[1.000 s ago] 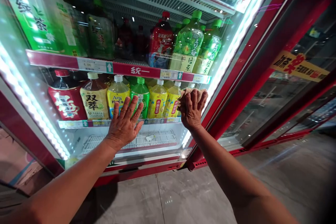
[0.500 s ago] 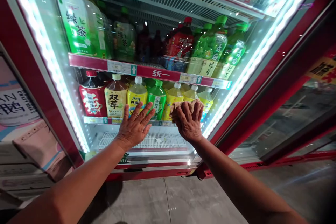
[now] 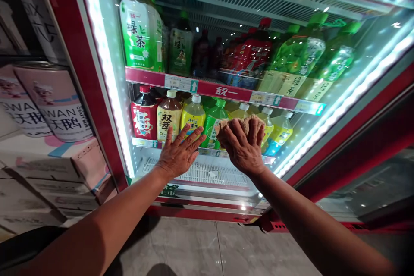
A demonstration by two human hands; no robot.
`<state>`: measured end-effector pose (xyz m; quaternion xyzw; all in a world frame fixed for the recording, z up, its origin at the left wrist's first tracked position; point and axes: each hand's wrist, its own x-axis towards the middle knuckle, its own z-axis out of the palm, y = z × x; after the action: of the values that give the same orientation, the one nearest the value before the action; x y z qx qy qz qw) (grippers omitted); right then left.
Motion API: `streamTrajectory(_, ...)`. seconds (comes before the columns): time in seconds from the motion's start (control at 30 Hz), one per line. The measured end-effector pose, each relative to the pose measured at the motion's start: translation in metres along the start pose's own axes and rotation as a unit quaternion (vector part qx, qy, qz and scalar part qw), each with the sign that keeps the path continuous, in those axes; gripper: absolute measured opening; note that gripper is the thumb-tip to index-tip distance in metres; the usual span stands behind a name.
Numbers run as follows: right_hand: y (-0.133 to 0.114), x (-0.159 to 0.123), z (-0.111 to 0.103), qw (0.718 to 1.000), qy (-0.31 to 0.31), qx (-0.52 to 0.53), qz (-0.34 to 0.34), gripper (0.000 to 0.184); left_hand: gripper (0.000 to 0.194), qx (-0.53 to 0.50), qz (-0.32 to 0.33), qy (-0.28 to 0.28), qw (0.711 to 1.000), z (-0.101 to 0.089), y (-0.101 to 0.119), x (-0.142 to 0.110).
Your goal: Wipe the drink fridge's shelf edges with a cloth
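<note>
My left hand [image 3: 180,153] lies flat with spread fingers against what looks like the glass door [image 3: 200,196] of a lit drinks fridge. Behind its fingers stand a brown bottle with a cream label [image 3: 166,114] and a yellow lemon drink bottle [image 3: 193,114]. My right hand [image 3: 244,146] presses a crumpled tan cloth [image 3: 254,124] on the glass, fingers bent over it. The cloth covers parts of a green bottle [image 3: 216,118] and the yellow bottles beside it. A blue and yellow bottle [image 3: 280,133] shows to the right of this hand.
A red shelf strip [image 3: 207,89] with price tags runs above the hands, large green tea bottles [image 3: 142,30] over it. Pink cans [image 3: 66,103] stand on stacked cartons [image 3: 51,166] at left. The fridge's red frame [image 3: 346,142] borders the right side, above a tiled floor [image 3: 194,246].
The view has turned left, bringing the pink cans further into sight. Both hands, with the cloth in the right one, sit further left across the bottles.
</note>
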<state>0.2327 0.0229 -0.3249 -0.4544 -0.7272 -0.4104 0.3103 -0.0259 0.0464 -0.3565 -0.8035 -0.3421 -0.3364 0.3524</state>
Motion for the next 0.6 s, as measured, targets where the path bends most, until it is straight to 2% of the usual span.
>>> streamTrajectory(0.17,-0.020,0.041,-0.005,0.999,0.018,0.020,0.017,0.066,0.070,0.013,-0.003,-0.022,1.000,-0.004,-0.014,-0.007)
streamTrajectory(0.4,-0.045,0.045,0.003,0.997,-0.031,0.051,-0.047,0.064,0.073,0.020,-0.019,-0.028,0.999,-0.006,-0.035,-0.021)
streamTrajectory(0.53,-0.057,0.070,0.001,0.997,-0.024,0.066,-0.032,0.060,0.071,0.025,-0.023,-0.022,0.999,-0.007,-0.046,-0.029)
streamTrajectory(0.6,-0.065,0.072,0.003,0.997,-0.018,0.068,-0.034,0.060,0.070,0.028,-0.030,-0.019,0.999,-0.007,-0.052,-0.034)
